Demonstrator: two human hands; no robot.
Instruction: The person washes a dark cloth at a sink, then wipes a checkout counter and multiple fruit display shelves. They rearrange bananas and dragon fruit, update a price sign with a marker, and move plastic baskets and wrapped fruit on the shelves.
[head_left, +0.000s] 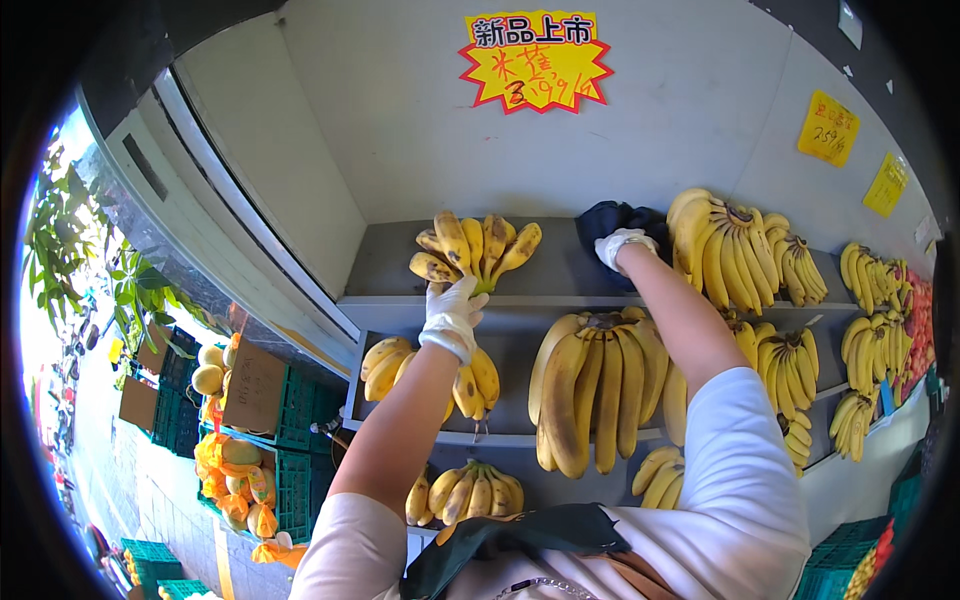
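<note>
My left hand (452, 307), in a white glove, grips the stem end of a small bunch of stubby, brown-spotted bananas (480, 247) at the top shelf. My right hand (626, 246), also gloved in white, is on a dark cloth or bag (604, 221) on the same shelf; its fingers are partly hidden, so its grip is unclear. Right beside the dark item rests a large bunch of yellow bananas (724, 247). Below, between my arms, a big bunch of long bananas (592, 390) hangs over the middle shelf.
More banana bunches lie on the middle shelf (510, 435), the lower shelf and farther right. Price signs (536, 64) are fixed to the back wall. At left, beyond a metal-edged frame, green crates (292, 480) hold melons (240, 454) beside a cardboard sheet (253, 386).
</note>
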